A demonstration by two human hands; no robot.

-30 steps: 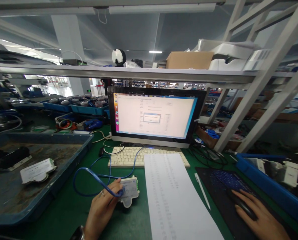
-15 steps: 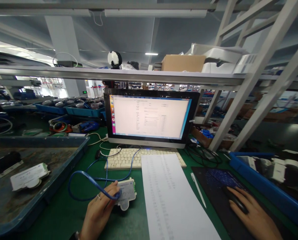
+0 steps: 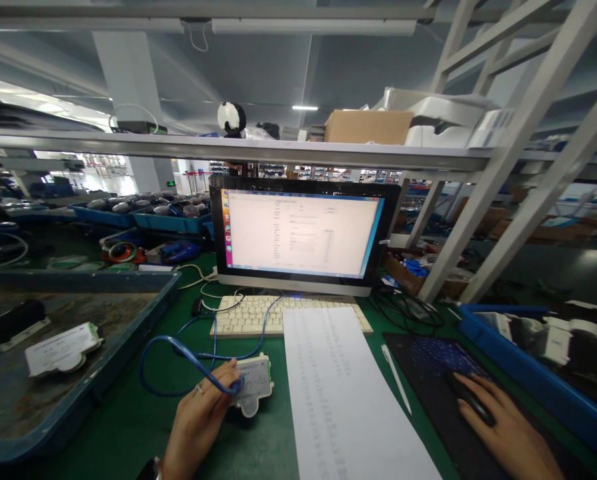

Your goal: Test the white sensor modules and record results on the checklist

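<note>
My left hand is closed at the left end of a small white and grey labelled module with green terminals on its edge. A blue cable loops over and ends at the module under my fingers; its plug is mostly hidden. My right hand is wrapped over a black computer mouse on a dark mouse pad. Between my hands lies a long sheet of printed paper, with a white pen beside it. Behind them stands a lit monitor showing a form-like window, too blurred to read.
A cream keyboard sits below the monitor, partly under the paper. At left, a blue tray holds a similar module and a black part. A blue bin of white and black parts stands at right. An overhead shelf carries boxes.
The view has shifted very slightly. Both hands keep their places, the left at the module and the right on the mouse.
</note>
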